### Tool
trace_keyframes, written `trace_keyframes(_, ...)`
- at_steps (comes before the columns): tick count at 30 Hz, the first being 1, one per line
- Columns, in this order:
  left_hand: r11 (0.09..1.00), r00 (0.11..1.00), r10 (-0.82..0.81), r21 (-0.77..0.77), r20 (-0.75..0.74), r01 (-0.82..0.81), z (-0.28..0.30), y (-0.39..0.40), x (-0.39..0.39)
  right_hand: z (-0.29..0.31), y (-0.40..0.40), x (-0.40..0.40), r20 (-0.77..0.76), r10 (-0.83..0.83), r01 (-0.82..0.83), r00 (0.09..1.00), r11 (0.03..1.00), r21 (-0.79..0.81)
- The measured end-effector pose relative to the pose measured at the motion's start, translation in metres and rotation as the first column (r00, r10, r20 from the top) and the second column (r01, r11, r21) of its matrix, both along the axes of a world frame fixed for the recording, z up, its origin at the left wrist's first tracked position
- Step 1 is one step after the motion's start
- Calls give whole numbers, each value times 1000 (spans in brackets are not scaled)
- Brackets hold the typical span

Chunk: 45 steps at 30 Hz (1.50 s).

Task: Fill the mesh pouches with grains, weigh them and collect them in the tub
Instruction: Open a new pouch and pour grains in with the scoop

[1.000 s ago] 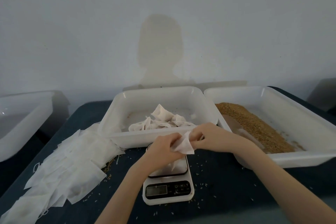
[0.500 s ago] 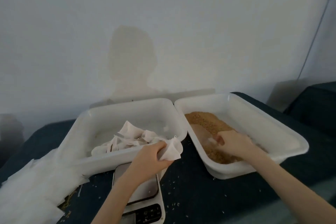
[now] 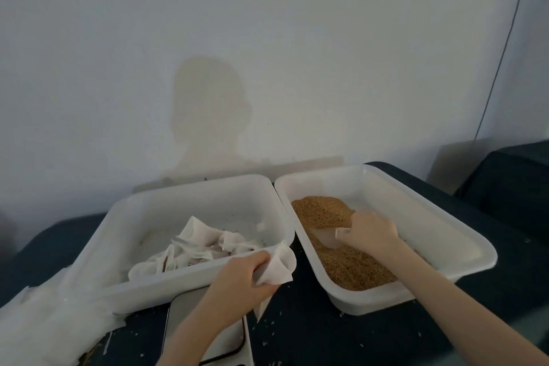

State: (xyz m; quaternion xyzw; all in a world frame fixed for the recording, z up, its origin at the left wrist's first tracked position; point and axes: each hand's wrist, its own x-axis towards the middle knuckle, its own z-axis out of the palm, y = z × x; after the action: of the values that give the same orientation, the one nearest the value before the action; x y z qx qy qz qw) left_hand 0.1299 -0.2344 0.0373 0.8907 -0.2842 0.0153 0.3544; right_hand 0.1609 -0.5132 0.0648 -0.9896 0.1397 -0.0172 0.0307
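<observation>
Since the earlier frame our right hand [image 3: 371, 235] has pushed deeper into the grain tray [image 3: 463, 249], fingers curled round a translucent scoop [image 3: 326, 239] lying on the grains [image 3: 350, 264]. Our left hand [image 3: 237, 279] grips an empty pouch [image 3: 276, 267] above the scale [image 3: 205, 333], against the tub [image 3: 166, 282] holding filled pouches [image 3: 196, 246].

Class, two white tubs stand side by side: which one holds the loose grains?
The right-hand tub, where the right hand grips a scoop; the other tub holds pouches.
</observation>
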Motion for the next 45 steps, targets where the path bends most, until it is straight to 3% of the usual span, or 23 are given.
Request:
trace_keyframes(5, 1000, 1000, -4, -15, -17, 3, 2, 0, 0, 1, 11, 16, -15, 10, -10, 1000, 1000, 29)
trace_keyframes(11, 999, 999, -18, -31, -34, 17, -2, -1, -3, -20, 13, 35, -78, 86, -70, 993, 980, 188)
trace_keyframes(26, 994, 996, 74, -73, -52, -78, -3, 22, -4, -14, -5, 17, 107, 160, -184, 981, 943, 278)
trace_keyframes(31, 985, 984, 147, -74, -101, -155, 4, 38, -4, -1, 0, 2, 242, 185, -267, 953, 887, 376)
trace_keyframes(36, 976, 979, 195, -91, -65, -200, 10, 56, -8, 23, 22, -12, 329, 364, -474, 871, 797, 375)
trace_keyframes(43, 946, 945, 325, -16, 43, -324, 14, 92, -10, 40, 51, -27, 341, 585, -673, 736, 576, 464)
trace_keyframes(45, 928, 926, 369, 13, 77, -371, 14, 101, -10, 43, 56, -29, 328, 616, -691, 716, 559, 458)
